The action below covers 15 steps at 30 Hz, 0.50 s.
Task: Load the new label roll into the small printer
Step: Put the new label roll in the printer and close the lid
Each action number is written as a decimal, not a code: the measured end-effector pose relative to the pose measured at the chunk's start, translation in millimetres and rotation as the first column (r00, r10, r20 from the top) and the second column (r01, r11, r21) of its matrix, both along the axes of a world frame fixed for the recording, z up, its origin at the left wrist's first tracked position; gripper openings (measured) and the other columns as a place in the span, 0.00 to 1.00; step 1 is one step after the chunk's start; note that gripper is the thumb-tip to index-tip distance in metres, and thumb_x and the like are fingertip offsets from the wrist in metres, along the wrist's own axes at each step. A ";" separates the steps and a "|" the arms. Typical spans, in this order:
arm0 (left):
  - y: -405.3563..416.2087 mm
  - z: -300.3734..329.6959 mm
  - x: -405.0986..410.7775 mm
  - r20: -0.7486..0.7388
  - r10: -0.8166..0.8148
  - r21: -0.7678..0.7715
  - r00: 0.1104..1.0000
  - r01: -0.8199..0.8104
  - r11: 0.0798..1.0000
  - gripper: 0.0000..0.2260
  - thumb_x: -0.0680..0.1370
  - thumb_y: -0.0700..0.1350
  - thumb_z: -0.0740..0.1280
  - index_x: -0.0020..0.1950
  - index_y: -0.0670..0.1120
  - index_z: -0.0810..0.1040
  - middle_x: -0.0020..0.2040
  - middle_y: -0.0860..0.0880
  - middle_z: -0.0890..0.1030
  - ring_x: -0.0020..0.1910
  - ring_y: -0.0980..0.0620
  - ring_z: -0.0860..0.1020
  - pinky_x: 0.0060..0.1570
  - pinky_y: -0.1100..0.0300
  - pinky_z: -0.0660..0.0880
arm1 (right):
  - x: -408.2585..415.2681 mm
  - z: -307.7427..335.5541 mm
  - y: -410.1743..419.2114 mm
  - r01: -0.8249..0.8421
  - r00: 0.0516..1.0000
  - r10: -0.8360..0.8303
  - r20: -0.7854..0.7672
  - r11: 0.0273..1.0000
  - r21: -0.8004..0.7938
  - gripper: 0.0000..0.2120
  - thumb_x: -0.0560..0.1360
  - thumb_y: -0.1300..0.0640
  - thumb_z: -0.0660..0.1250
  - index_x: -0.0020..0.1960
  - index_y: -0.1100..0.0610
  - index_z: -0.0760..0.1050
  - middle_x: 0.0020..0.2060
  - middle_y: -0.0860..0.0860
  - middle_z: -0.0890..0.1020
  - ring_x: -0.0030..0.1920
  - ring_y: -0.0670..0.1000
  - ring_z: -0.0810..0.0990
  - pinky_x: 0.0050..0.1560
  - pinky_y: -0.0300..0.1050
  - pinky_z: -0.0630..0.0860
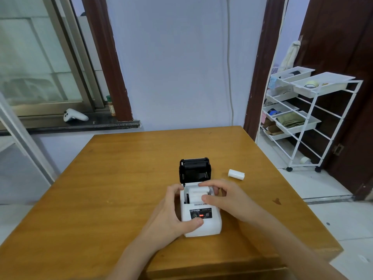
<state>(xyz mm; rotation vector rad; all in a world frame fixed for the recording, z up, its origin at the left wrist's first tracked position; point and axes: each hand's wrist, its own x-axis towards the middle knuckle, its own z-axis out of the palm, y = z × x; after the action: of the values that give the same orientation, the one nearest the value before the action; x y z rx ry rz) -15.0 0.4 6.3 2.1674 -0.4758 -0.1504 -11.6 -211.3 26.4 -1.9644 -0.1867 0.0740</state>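
wooden table (121, 178): printer (201, 225), lid open; label roll (236, 174).

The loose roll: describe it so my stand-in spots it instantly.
Start at the wooden table, then the white printer with its black lid raised. The roll lies on its side right of that lid, a short white cylinder, the only loose item, untouched by hands.

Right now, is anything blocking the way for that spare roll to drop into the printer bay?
Yes. The lid is open, but the bay already holds a white roll, with the right hand over it. The spare roll lies on the table to the right.
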 end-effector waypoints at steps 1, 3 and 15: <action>0.0 -0.2 0.3 0.004 -0.004 -0.003 1.000 0.004 1.000 0.34 0.64 0.66 0.74 0.60 0.75 0.55 0.61 0.71 0.71 0.60 0.74 0.69 0.52 0.71 0.68 | -1.4 1.9 -0.4 -0.008 1.000 0.008 0.011 1.000 0.015 0.14 0.74 0.58 0.72 0.56 0.44 0.79 0.42 0.51 0.72 0.38 0.37 0.72 0.39 0.29 0.72; 0.0 -0.9 0.6 0.018 -0.014 -0.006 1.000 0.014 1.000 0.35 0.64 0.65 0.74 0.60 0.79 0.53 0.61 0.71 0.71 0.61 0.73 0.70 0.54 0.68 0.70 | -3.9 6.0 -1.8 -0.027 0.999 0.026 0.029 0.998 0.050 0.15 0.75 0.62 0.70 0.58 0.47 0.79 0.39 0.51 0.71 0.34 0.34 0.73 0.36 0.28 0.71; 2.7 -9.7 7.2 0.074 -0.071 -0.012 0.995 0.072 0.997 0.33 0.61 0.73 0.72 0.64 0.72 0.68 0.73 0.66 0.65 0.72 0.63 0.66 0.72 0.49 0.67 | -2.1 13.3 -8.8 0.163 0.986 -0.156 -0.049 0.963 0.212 0.16 0.77 0.52 0.59 0.44 0.47 0.86 0.36 0.44 0.74 0.38 0.46 0.70 0.43 0.41 0.67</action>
<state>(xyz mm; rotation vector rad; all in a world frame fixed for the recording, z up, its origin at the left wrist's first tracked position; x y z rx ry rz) -7.8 3.1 -3.3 2.1479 -0.5952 -0.1069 -13.7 -220.1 39.7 -1.7534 -0.0131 -0.0199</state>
